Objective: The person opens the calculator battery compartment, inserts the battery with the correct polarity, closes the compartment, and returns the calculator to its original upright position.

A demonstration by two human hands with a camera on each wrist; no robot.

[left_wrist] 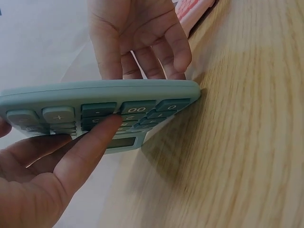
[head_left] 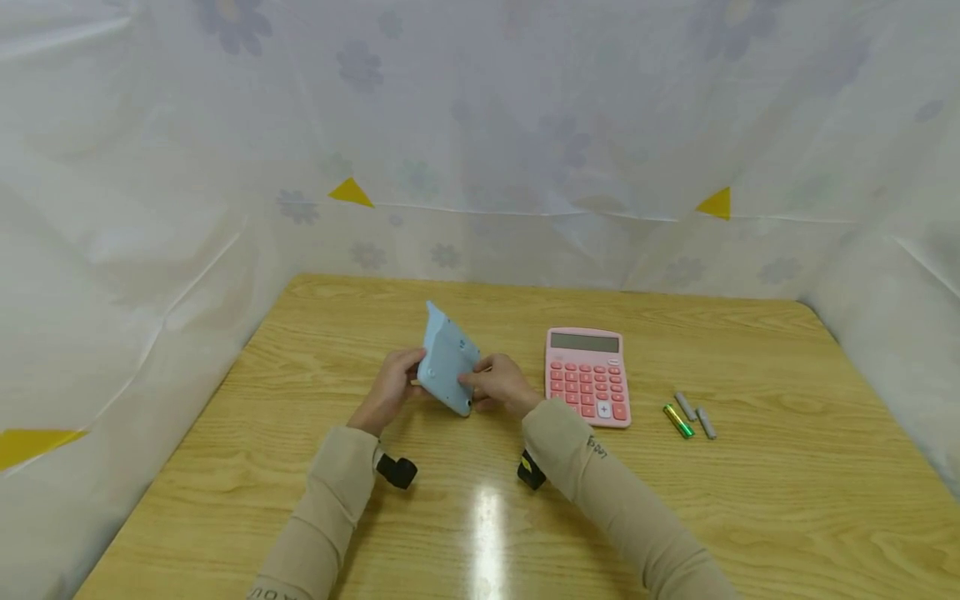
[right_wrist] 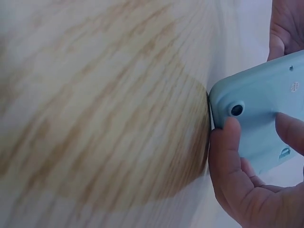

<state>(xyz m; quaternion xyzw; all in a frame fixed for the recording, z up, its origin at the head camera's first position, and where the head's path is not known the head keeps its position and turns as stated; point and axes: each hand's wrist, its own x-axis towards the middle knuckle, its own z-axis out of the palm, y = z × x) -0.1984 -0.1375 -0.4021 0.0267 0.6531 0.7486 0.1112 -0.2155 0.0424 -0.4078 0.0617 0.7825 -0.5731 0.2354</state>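
A light blue calculator (head_left: pixel 448 367) stands tilted on its edge over the table, its back turned toward the right. My left hand (head_left: pixel 392 385) grips it from the left; in the left wrist view the fingers (left_wrist: pixel 90 154) lie across the key side. My right hand (head_left: pixel 504 383) touches the calculator's back. In the right wrist view, the thumb (right_wrist: pixel 290 130) rests on the blue back and the index finger is beside a round dark foot (right_wrist: pixel 236 109) at the corner. In the left wrist view, the right fingertips are hidden behind the calculator's edge.
A pink calculator (head_left: pixel 587 377) lies face up right of my hands. Farther right lie a green and gold battery (head_left: pixel 678 422) and two grey batteries (head_left: pixel 686 406). A white flowered sheet (head_left: pixel 480 150) hangs behind the wooden table (head_left: pixel 780 500).
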